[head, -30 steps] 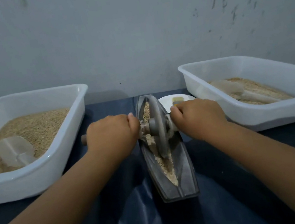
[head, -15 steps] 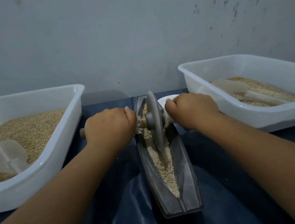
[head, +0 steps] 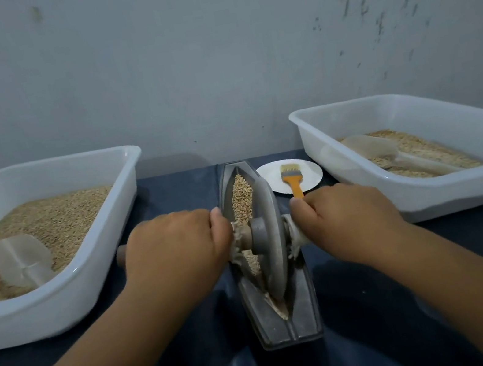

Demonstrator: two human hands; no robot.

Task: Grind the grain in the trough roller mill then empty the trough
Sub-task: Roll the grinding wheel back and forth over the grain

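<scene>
In the trough (head: pixel 285 320) at six o'clock, your left hand (head: pixel 177 245) and right hand (head: pixel 347 215), each grip clamped on the axle, have rolled the wheel (head: pixel 270 235) back toward you; grain (head: pixel 240 194) at twelve remains unground.

My table (head: pixel 441 260) wears a dark blue sheet. Between my hands sits the metal trough (head: pixel 259 318); a white tub (head: pixel 62 308) left of my left hand, another tub (head: pixel 430 198) right of my right, a small plate (head: pixel 271 179) just beyond.

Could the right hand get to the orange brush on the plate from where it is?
Probably yes: the brush lies on the plate just beyond the right hand, nothing between them, but that hand must first let go of the roller's axle.
</scene>
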